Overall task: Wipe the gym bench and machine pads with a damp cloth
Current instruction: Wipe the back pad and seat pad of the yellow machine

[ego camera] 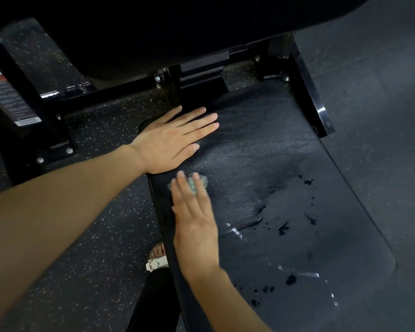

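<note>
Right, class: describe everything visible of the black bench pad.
The bench pad is black, looks like textured vinyl, flat, with rounded corners, mounted on a metal frame. A smeared wet patch covers its middle; droplets lie beside and below it. The left hand rests flat on its far left corner; the right hand presses a small pale cloth near its left edge.

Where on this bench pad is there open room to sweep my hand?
Open: the far stretch of the black padded bench between the left hand and the black metal frame leg, and the near right corner past the water droplets. Crowded: the left edge, where the right hand presses a small teal cloth beside the left hand.
</note>
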The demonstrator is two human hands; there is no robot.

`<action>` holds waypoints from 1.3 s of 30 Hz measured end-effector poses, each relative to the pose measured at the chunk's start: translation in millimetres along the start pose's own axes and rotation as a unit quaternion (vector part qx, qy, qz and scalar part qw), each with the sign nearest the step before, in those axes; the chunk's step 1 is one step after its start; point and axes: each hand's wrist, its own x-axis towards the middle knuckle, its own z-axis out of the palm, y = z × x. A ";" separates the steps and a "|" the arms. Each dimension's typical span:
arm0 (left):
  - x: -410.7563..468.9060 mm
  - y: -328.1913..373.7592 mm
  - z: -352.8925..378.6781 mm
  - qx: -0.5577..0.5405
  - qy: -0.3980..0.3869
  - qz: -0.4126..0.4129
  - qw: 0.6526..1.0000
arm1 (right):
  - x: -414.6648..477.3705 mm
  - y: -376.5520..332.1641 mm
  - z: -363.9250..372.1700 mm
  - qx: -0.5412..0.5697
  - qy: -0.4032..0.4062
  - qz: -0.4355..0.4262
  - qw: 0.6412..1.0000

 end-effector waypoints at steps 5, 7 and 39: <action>0.2 2.4 0.7 0.006 0.002 -0.005 1.000 | -5.4 -7.9 1.9 0.069 0.011 -0.104 0.992; -0.2 4.1 0.2 0.006 0.000 -0.012 1.000 | -2.7 6.9 -2.0 0.067 0.028 -0.118 0.990; -4.2 64.7 14.9 0.001 0.023 -0.093 0.995 | -9.6 165.4 -34.8 0.028 0.057 -0.063 0.996</action>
